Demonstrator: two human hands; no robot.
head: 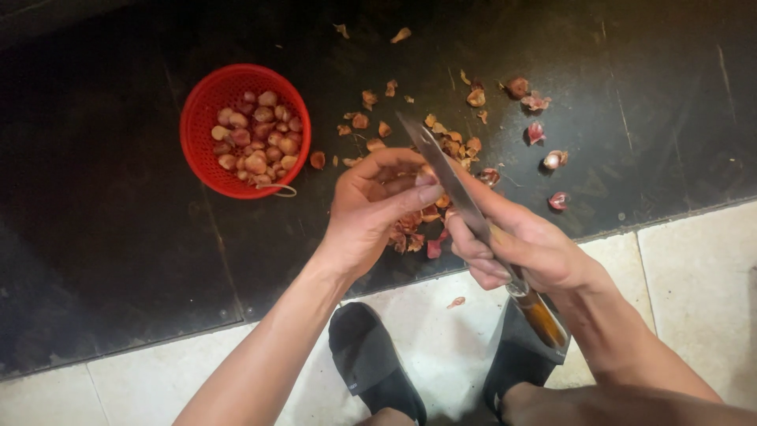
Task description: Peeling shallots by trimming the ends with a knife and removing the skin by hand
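My left hand cups a small shallot between thumb and fingers, most of it hidden by the fingers. My right hand grips a large knife by its brown wooden handle, the steel blade pointing up and left over my left fingertips. The blade edge rests against the shallot. Below and around both hands lies a heap of reddish shallot skins on the dark floor.
A red plastic basket holding several peeled shallots sits at the upper left. Loose skins and a few unpeeled shallots lie scattered to the right. My feet in black slippers rest on pale tiles at the bottom.
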